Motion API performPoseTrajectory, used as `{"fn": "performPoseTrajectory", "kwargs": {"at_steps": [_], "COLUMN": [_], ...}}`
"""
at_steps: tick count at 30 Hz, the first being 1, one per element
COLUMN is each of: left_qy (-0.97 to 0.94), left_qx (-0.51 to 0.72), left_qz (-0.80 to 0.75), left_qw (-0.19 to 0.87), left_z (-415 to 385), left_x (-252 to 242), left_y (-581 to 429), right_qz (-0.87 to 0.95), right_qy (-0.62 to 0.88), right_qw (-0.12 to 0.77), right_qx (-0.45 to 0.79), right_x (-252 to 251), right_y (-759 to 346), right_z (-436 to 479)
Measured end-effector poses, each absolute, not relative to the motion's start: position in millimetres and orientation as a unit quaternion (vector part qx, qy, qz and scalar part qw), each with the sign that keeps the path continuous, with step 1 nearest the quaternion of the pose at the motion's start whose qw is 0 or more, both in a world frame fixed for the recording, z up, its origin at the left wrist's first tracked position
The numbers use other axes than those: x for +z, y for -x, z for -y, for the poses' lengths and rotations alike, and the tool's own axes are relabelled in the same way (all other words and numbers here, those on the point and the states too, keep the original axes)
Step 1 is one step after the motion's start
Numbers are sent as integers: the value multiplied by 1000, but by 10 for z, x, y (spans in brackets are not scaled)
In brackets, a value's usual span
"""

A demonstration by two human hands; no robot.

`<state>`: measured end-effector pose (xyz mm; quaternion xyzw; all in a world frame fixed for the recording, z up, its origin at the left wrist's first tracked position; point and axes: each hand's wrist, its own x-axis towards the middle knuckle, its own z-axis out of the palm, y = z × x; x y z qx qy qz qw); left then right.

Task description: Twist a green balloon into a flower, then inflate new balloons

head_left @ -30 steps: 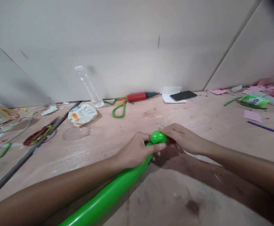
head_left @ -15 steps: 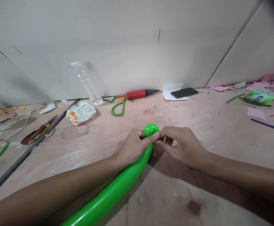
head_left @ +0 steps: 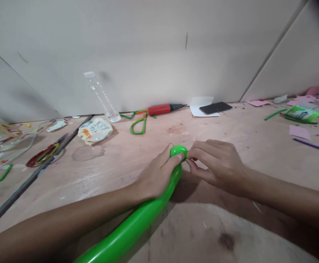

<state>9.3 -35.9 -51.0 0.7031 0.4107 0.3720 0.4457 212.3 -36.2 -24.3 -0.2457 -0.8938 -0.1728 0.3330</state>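
Left hand (head_left: 159,175) is closed around the long green balloon (head_left: 137,226) near its far end, thumb pressed against the small bubble (head_left: 178,150). Right hand (head_left: 219,164) pinches the same bubble from the other side; its fingertips hide the twist point, so the exact contact cannot be made out. The balloon lies on the wooden table (head_left: 230,233), running toward the viewer under the left forearm, its near end cut off at the bottom edge. By the wall: 1 clear bottle (head_left: 102,96), 1 red pump (head_left: 163,109), 1 phone (head_left: 215,107). Items at the left edge are blurred.
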Motion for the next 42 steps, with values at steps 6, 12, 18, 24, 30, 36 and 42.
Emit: {"fn": "performPoseTrajectory", "kwargs": {"at_steps": [6, 12, 18, 24, 30, 36, 42], "left_qy": [-720, -708, -711, -687, -725, -727, -743], "left_qx": [350, 348, 322, 331, 326, 335, 332], "left_qz": [-364, -371, -407, -397, -359, -368, -366], "left_qw": [476, 490, 474, 510, 490, 473, 451], "left_z": [335, 335, 374, 387, 428, 430, 473], "left_x": [-568, -554, -472, -472, -455, -440, -418], "left_y": [-107, -113, -143, -131, -102, -126, -159], "right_qz": [910, 920, 927, 886, 848, 834, 826], "right_qy": [180, 232, 262, 395, 386, 420, 413], "right_qw": [301, 285, 230, 225, 261, 281, 321], "right_qx": [-218, -136, -135, 95, 254, 223, 212], "right_x": [-165, -95, -74, -80, -210, -253, -287], "right_y": [-2169, -2122, -2100, -2127, -2092, -2058, -2038], "right_z": [337, 320, 365, 374, 399, 413, 447]}}
